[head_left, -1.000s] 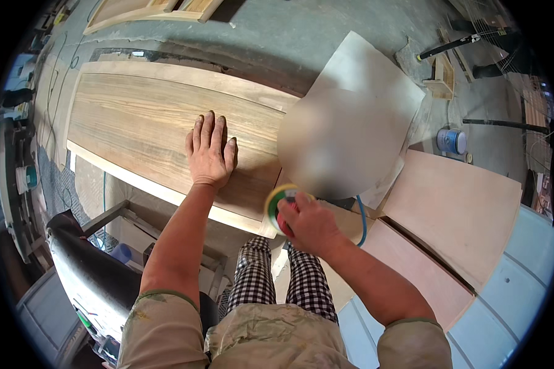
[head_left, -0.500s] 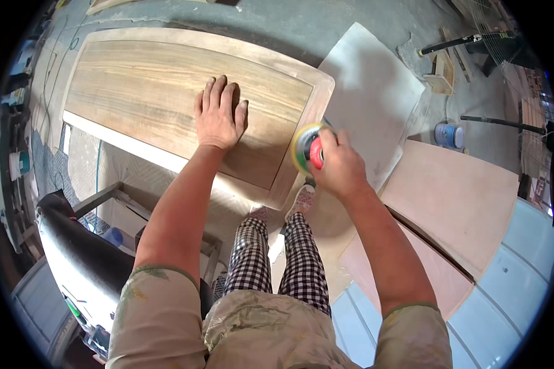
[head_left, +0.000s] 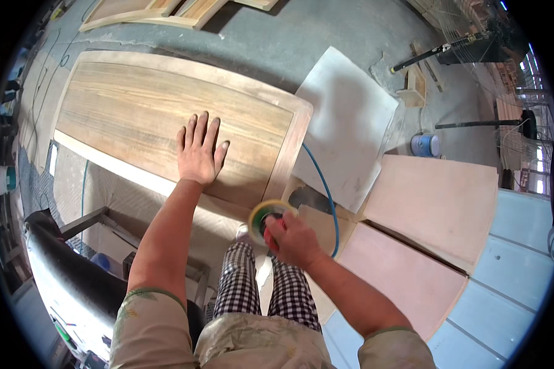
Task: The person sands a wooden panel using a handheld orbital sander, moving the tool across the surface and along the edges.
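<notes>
A framed wooden panel (head_left: 135, 98), like a cabinet door with a raised border, lies in front of me. My left hand (head_left: 198, 158) rests flat on its inner face, fingers apart and fingertips dusty. In my right hand (head_left: 292, 237) is a red and black air sander (head_left: 276, 230), gripped with the fingers wrapped round its body. The sander's round yellow-and-green disc is tilted up on edge at the panel's near right corner; whether it touches the wood I cannot tell. A blue air hose (head_left: 326, 190) curves beyond the right hand.
A pale sheet (head_left: 348, 123) lies on the floor beyond the panel's right end. Flat pinkish boards (head_left: 434, 209) lie at the right, beside light blue slats (head_left: 511, 270). Farther off stand a paint bucket (head_left: 426, 146) and a small wooden box (head_left: 415, 86). Wooden frames (head_left: 141, 13) lie at the far left.
My right hand has brought the sander nearer and leftward, from the panel's right edge to its near corner. My left hand stays on the panel. The whole view has shifted.
</notes>
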Motion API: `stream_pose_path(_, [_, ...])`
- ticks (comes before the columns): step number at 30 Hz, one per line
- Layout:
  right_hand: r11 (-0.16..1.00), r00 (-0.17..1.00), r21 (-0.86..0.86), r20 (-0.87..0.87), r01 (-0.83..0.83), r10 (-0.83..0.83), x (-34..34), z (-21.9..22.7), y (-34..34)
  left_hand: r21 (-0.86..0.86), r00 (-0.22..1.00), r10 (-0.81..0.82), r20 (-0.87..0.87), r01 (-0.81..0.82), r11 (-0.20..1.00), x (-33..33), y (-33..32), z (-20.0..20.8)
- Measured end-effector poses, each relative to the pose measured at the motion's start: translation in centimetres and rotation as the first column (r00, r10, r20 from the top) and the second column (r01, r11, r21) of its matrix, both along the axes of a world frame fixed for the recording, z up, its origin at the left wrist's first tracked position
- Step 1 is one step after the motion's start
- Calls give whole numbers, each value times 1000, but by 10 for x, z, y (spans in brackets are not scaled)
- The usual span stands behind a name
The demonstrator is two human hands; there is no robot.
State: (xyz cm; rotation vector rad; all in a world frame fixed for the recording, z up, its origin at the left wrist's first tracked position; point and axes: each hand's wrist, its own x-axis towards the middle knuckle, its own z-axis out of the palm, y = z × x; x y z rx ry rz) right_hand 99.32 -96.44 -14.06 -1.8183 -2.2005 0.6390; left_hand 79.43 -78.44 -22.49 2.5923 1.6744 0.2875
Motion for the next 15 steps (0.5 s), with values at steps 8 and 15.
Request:
stream_pose_path(8, [979, 978, -31, 69, 202, -199, 17, 9, 68, -1, 997, 8, 83, -8, 1000, 1, 7, -2])
stream_pose_path(15, [864, 899, -251, 114, 437, -422, 55, 17, 135, -28, 998, 2, 69, 0, 1000, 1, 7, 8])
